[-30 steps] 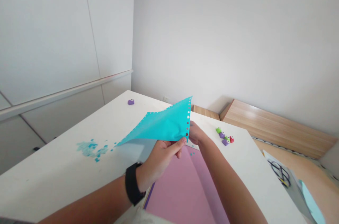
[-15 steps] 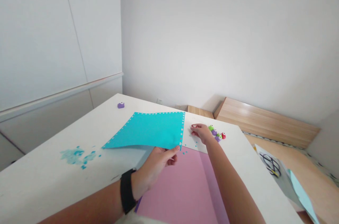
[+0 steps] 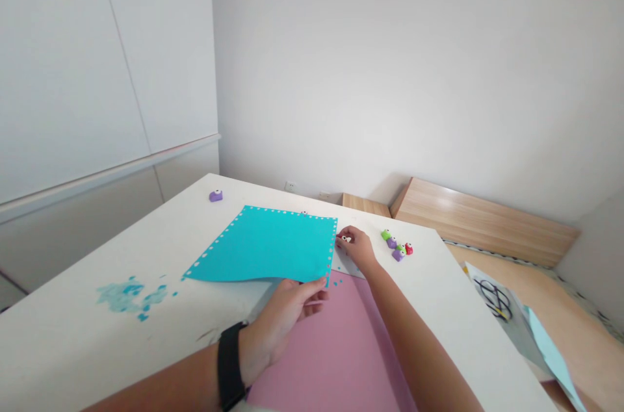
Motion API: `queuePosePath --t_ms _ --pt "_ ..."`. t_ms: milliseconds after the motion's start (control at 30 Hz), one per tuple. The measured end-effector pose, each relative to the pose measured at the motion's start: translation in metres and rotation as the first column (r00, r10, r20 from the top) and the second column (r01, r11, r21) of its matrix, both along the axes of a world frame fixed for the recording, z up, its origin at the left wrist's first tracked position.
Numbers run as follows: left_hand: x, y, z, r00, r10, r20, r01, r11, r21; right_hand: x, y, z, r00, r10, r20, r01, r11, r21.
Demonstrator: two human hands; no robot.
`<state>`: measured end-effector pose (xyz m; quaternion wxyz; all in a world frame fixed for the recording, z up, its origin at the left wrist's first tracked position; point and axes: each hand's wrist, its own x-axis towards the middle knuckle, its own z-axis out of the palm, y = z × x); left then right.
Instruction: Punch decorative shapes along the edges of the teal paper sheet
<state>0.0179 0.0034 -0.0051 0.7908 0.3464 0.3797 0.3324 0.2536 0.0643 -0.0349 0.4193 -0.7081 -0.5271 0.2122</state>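
Observation:
My left hand, with a black band on the wrist, pinches the near right corner of a blue sheet of paper. Small punched holes run along the sheet's left, far and right edges. In my right hand is a small red craft punch with a white eye-like top, held against the paper's right edge; the fingers partly cover it. Tiny blue paper bits lie below that edge. A pink sheet rests on the table under my hands.
Several small green, purple and red punches sit to the right, and a purple punch stands at the far left. Blue paper scraps are scattered on the white table. A wooden bed is beyond.
My right hand has moved left with the red punch, from beside the other punches to the blue paper's right edge. The left hand still holds the paper's corner. The view has shifted slightly.

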Motion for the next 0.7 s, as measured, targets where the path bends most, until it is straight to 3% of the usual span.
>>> queuePosePath --t_ms 200,267,367,433,533,600,700 --pt "-0.001 0.007 -0.001 0.997 0.048 0.057 -0.047 0.999 -0.022 0.003 -0.015 0.016 0.999 -0.017 0.050 0.015 0.999 0.028" --pt "-0.001 0.010 0.000 0.996 0.070 0.051 -0.068 0.997 -0.028 0.014 -0.037 0.028 0.997 -0.036 0.071 0.034 0.999 0.026" --pt "-0.002 0.012 0.002 0.996 0.071 0.048 -0.070 0.997 -0.028 0.027 -0.089 0.039 0.988 0.006 0.156 0.000 0.999 -0.042" --pt "-0.002 0.011 0.002 0.997 0.063 0.049 -0.062 0.998 -0.026 0.030 -0.129 0.038 0.928 0.107 0.358 -0.047 0.984 -0.173" --pt "-0.002 0.009 0.002 0.997 0.061 0.042 -0.059 0.998 -0.033 0.027 -0.174 0.027 0.857 0.172 0.485 -0.021 0.953 -0.301" --pt "-0.002 0.008 0.001 0.998 0.052 0.036 -0.050 0.998 -0.036 0.023 -0.187 0.019 0.846 0.198 0.495 -0.019 0.939 -0.342" --pt "-0.002 0.007 0.000 1.000 -0.008 0.028 0.008 1.000 -0.007 0.020 -0.184 0.012 0.846 0.230 0.481 -0.059 0.937 -0.344"
